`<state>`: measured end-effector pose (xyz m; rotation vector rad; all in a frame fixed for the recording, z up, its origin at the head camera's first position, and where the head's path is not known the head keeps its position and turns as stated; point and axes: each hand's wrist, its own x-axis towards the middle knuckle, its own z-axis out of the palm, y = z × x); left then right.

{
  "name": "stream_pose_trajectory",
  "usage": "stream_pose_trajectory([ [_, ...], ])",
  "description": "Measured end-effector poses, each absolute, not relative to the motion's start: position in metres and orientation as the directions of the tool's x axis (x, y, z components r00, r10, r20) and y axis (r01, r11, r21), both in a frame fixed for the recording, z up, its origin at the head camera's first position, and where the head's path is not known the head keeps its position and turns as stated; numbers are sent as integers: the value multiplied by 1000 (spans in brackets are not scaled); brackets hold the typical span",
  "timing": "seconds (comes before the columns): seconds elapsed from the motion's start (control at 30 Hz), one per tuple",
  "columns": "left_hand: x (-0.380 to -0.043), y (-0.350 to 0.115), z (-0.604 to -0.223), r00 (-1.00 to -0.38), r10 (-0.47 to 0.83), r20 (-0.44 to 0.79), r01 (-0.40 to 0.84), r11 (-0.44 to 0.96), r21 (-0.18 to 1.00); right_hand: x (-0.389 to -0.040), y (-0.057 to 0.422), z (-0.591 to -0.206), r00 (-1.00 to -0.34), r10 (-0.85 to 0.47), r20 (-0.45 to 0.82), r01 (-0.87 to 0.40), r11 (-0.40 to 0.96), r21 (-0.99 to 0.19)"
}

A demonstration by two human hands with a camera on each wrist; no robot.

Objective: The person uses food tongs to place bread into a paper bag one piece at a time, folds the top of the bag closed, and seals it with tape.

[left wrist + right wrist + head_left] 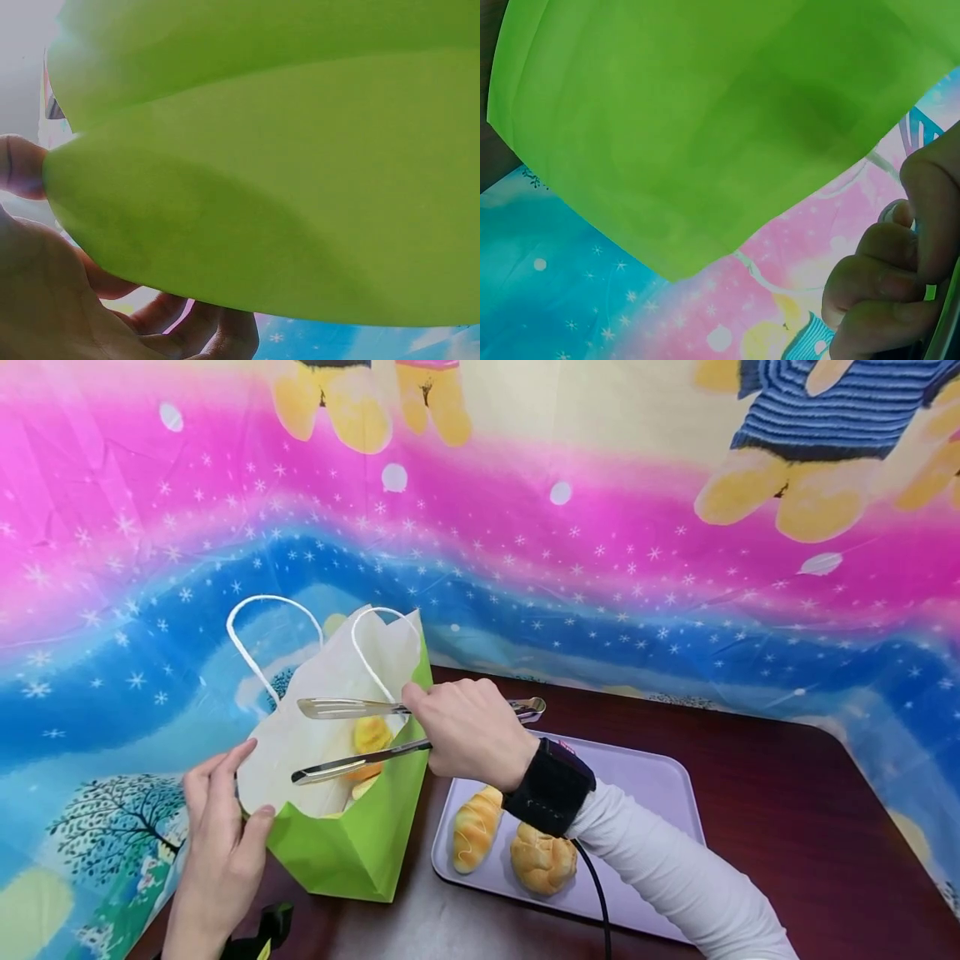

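Observation:
A green paper bag (pixel 330 852) with a white inside and white cord handles stands upright on the table, its mouth facing up. At its left rim my left hand (pixel 217 843) holds the paper edge; in the left wrist view the thumb and fingers lie along the green side (pixel 300 195). My right hand (pixel 476 727) grips metal tongs (pixel 352 708) over the bag's mouth. The tongs' two arms are spread apart, with nothing pinched between their tips. Inside the bag lie several bread rolls (pixel 371 735), partly hidden by the tongs and the bag's wall.
Right of the bag, a pale purple tray (pixel 637 768) carries a long glazed roll (pixel 476 831) and a round bun (pixel 543 858). A black cable (pixel 602 893) hangs from the right wrist across the tray. The dark brown table (pixel 810 810) meets a printed cloth backdrop (pixel 600 568) behind.

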<state>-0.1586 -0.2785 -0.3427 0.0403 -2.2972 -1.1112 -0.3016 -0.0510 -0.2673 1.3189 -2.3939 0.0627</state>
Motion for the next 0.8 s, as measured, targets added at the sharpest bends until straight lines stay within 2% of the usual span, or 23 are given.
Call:
stream_pose_trajectory([
  [0.37, -159, -278, -342, -841, -260, 474, 208, 654, 727, -299, -29, -257, -503, -768, 397, -819, 571, 67],
  [0.63, -159, -276, -342, -836, -256, 485, 218, 656, 723, -302, -12, -256, -484, -749, 451, -819, 570, 68],
  [0.8, -159, -276, -343, -833, -254, 492, 229, 651, 724, -303, -5, -256, -496, -739, 456, -811, 582, 60],
])
